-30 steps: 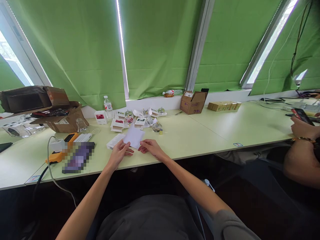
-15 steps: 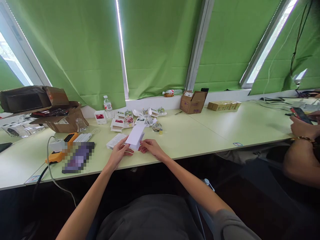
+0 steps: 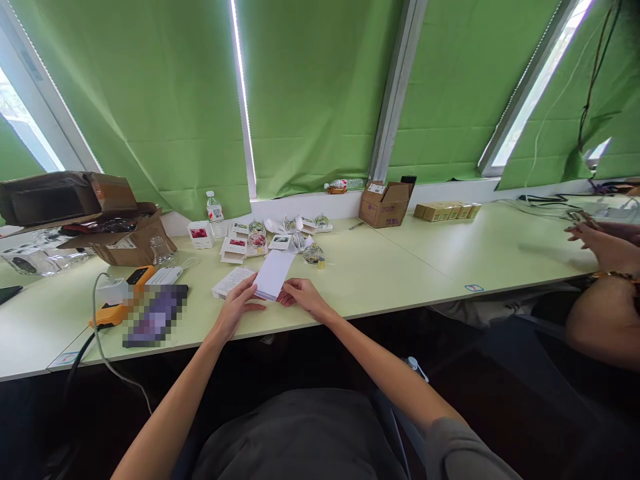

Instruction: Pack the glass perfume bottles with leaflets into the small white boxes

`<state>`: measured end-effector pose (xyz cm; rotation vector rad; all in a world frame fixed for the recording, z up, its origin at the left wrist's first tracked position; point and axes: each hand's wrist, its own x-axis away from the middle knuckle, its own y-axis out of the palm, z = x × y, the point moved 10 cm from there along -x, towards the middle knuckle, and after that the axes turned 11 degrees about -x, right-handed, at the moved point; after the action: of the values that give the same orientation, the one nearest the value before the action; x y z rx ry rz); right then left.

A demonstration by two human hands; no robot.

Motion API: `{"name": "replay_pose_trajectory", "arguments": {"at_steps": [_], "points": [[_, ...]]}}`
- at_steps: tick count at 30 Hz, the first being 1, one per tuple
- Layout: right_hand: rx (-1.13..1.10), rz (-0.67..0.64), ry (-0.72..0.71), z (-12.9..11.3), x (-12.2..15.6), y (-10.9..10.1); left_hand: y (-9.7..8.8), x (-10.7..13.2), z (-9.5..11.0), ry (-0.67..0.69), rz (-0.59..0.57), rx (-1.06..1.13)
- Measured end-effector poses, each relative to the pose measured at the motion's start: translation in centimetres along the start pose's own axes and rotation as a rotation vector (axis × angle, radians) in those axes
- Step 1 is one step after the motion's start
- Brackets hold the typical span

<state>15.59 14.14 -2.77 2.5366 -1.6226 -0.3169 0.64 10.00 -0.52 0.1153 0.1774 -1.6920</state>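
Between my hands a folded white card point(image 3: 275, 273) is held tilted above the front part of the table. My left hand point(image 3: 237, 308) grips its left edge, and my right hand point(image 3: 304, 297) pinches the lower right corner. The fold's inner side is mostly hidden. Just left of the card, behind my left fingers, lies a white printed box point(image 3: 230, 283). A round glass bottle point(image 3: 313, 253) stands beyond my right hand, with a small gold cap point(image 3: 321, 264) beside it. Behind the card are several opened small white boxes point(image 3: 234, 249) with round glass bottles among them.
At the left are a phone-like slab point(image 3: 156, 316), an orange device point(image 3: 111, 315) with cables and a brown carton point(image 3: 127, 247). A water bottle point(image 3: 215, 212), another carton point(image 3: 384, 205) and gold boxes point(image 3: 447, 212) stand farther back. Another person's hand point(image 3: 600, 248) is at the far right.
The white card has turned and flattened, so its broad face shows and its opened side has closed up. My hands stay nearly in place. The other person's phone is no longer plainly visible.
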Motion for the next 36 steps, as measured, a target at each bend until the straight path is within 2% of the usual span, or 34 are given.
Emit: {"name": "replay_pose_trajectory", "arguments": {"at_steps": [7,28,36], "points": [[-0.002,0.019,0.013,0.1,0.0,-0.2,-0.7,-0.2,-0.6,-0.005,0.076,-0.042],[-0.064,0.052,-0.024,0.2,-0.2,-0.9,-0.6,-0.3,-1.2,-0.063,0.062,0.029],[-0.044,0.015,-0.122,-2.0,0.7,-0.2,-0.6,-0.3,-0.9,-0.045,0.066,0.055]]}}
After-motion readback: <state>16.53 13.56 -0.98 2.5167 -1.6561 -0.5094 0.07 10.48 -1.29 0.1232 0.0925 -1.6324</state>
